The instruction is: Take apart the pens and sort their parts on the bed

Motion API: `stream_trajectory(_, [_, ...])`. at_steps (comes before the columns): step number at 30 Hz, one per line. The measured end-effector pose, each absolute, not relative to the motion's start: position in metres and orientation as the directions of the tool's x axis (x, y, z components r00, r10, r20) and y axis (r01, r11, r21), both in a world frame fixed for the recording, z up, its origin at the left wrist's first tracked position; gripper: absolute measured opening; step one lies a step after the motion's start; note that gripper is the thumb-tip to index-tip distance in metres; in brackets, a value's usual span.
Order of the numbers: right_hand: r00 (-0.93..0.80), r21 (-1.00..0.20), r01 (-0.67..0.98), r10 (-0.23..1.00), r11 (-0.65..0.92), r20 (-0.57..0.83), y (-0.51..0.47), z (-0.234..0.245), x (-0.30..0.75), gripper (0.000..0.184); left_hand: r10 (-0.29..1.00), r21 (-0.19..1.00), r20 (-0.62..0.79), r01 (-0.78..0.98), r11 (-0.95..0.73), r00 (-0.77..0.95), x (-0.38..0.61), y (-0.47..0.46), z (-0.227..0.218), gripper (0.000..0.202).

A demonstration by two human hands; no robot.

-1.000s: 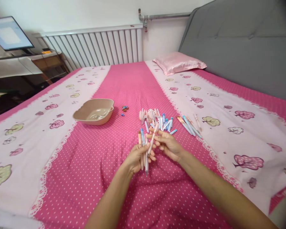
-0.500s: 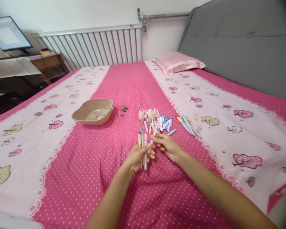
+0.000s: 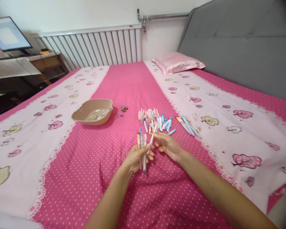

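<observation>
My left hand [image 3: 136, 158] is closed round several pens fanned out upright: one with an orange-brown cap [image 3: 139, 138], one with a blue top [image 3: 140, 135] and a clear-barrelled pen [image 3: 144, 163] pointing down. A pale pink pen [image 3: 152, 138] leans to the right in the same bunch. The fingertips of my right hand [image 3: 168, 144] pinch this pink pen near its upper part. Just beyond both hands lies a loose pile of pens [image 3: 146, 115] in pink, white and blue. To its right, several pens [image 3: 188, 125] lie side by side, some orange, some blue.
A beige plastic basin [image 3: 92, 112] sits at the left on the pink dotted bedsheet [image 3: 85, 165]. Small blue and brown pieces [image 3: 124, 108] lie beside it. Farther off are a pink pillow [image 3: 177, 63], a grey headboard [image 3: 238, 47], a radiator [image 3: 92, 46] and a monitor [image 3: 9, 33].
The right hand's fingers have shifted slightly at the pink pen, and that pen tilts a little differently. The left hand keeps its bunch; the pile and basin stay put.
</observation>
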State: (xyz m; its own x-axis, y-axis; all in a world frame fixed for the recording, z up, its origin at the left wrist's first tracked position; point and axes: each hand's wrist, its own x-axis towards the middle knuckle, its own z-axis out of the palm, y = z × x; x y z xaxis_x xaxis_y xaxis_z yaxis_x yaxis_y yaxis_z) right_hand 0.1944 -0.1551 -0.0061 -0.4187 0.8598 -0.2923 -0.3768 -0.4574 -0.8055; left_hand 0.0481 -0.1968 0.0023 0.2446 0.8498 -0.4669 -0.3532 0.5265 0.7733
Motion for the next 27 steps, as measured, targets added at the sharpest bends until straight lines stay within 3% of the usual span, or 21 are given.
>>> stream_trajectory(5, [-0.333, -0.884, -0.325, 0.915, -0.337, -0.226, -0.1559, -0.0138, 0.1895, 0.028, 0.839, 0.769, -0.476, -0.338, 0.542, 0.264, 0.0485, -0.1964, 0.0014, 0.014])
stream_trajectory(11, [-0.39, -0.806, -0.407, 0.88, -0.429, -0.27, -0.1496, -0.0097, 0.1971, 0.038, 0.82, 0.739, -0.508, -0.355, 0.573, 0.264, 0.0445, -0.1942, -0.0016, 0.018])
stream_trajectory(15, [-0.466, -0.771, -0.419, 0.842, -0.48, -0.271, -0.1505, -0.0054, 0.1989, 0.034, 0.835, 0.764, -0.49, -0.337, 0.549, 0.25, 0.0435, -0.1947, -0.002, 0.017])
stream_trajectory(19, [-0.45, -0.812, -0.339, 0.84, -0.475, -0.303, -0.1547, -0.0085, 0.1935, 0.022, 0.858, 0.799, -0.45, -0.318, 0.511, 0.248, 0.0451, -0.1958, -0.004, 0.021])
stream_trajectory(23, [-0.38, -0.859, -0.322, 0.885, -0.399, -0.269, -0.1554, -0.0135, 0.1906, 0.027, 0.857, 0.796, -0.451, -0.323, 0.512, 0.249, 0.0464, -0.1959, -0.0054, 0.02])
stream_trajectory(27, [-0.368, -0.826, -0.378, 0.887, -0.417, -0.279, -0.1522, -0.0124, 0.1944, 0.028, 0.838, 0.772, -0.487, -0.327, 0.545, 0.246, 0.0466, -0.1946, -0.0025, 0.017])
